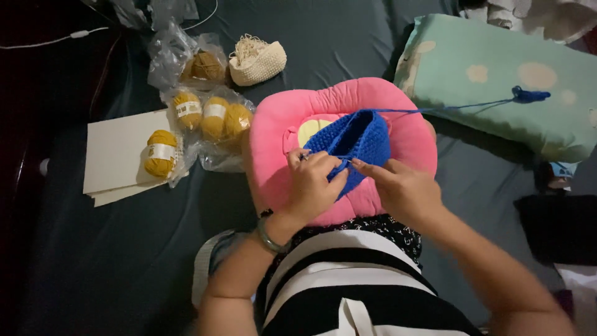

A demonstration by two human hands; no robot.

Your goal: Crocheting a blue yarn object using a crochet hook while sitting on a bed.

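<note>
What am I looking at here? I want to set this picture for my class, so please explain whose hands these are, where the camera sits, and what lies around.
There is one picture, taken by a camera worn on a person's head, looking down at their own lap. The left hand and right hand hold a blue crocheted piece over a pink cushion. Blue yarn trails to a green pillow. To the left lie mustard yarn balls in clear bags, white card sheets and a cream crocheted pouch, all on a dark bedsheet.
</note>
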